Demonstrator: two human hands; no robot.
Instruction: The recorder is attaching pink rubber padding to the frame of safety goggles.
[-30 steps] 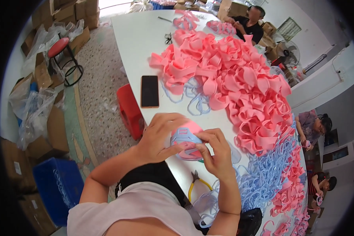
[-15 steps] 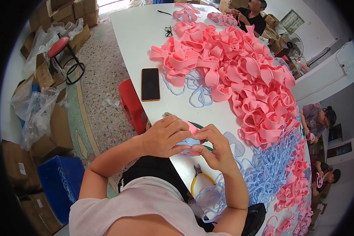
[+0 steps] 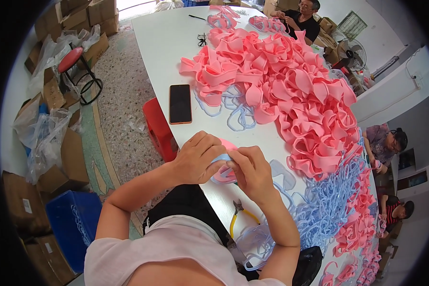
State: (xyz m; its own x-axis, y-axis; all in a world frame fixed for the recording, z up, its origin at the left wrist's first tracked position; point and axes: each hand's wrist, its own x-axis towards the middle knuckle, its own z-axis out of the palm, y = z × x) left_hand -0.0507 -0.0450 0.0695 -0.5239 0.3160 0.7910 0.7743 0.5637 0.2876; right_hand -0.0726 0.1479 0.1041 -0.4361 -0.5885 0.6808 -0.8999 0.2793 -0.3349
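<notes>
Pinching pink piece point(image 3: 222, 174) between left hand point(image 3: 198, 158), right hand point(image 3: 252, 169)

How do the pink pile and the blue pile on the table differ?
The pink pile is made of broad, thick foam-like loops; the blue pile is made of thin, pale, translucent outlines. The pink pile is larger and heaped higher at the table's middle; the blue pile lies flatter, nearer the person's right hand. Both are loose tangles of loop-shaped pieces.

phone point(image 3: 180, 103) left of foam pile point(image 3: 291, 90) | pliers point(image 3: 240, 215) near table point(image 3: 167, 43) edge
</notes>
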